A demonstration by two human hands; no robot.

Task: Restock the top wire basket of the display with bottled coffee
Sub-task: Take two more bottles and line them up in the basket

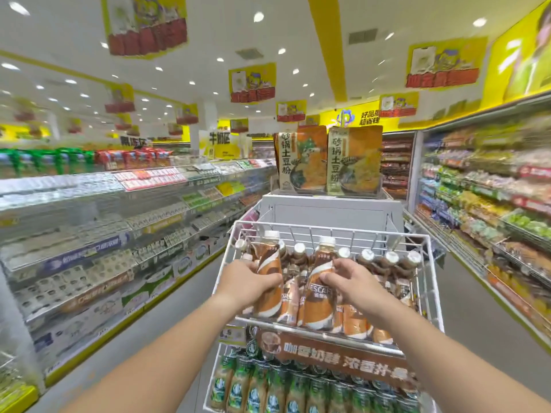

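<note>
Placing step: left hand (249,281) grips brown-white plastic coffee bottle (267,254), right hand (349,282) second bottle (317,307), in white wire basket (298,224). Next: seat upright, release.

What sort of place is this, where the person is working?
Most likely a supermarket aisle: long stocked product shelves line both sides, yellow promotional banners hang from the ceiling, and a white wire display basket holds brown plastic coffee bottles.
</note>
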